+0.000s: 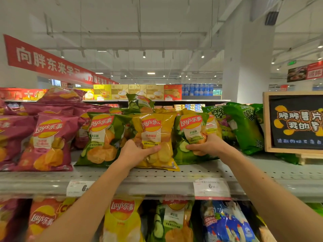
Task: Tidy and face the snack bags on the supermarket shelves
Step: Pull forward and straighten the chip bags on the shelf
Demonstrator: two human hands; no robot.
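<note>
Got my left hand (138,151) gripping the yellow bag (153,137) and right hand (204,145) gripping the green bag (190,130) on the top shelf (174,173). I'd stand both upright, logos forward, no squeezing.

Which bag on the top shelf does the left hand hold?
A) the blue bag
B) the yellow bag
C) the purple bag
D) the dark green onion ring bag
B: the left hand has its grip on the lower part of the yellow bag, with fingers curled over its front, while the right hand holds the green cucumber bag beside it.
</note>
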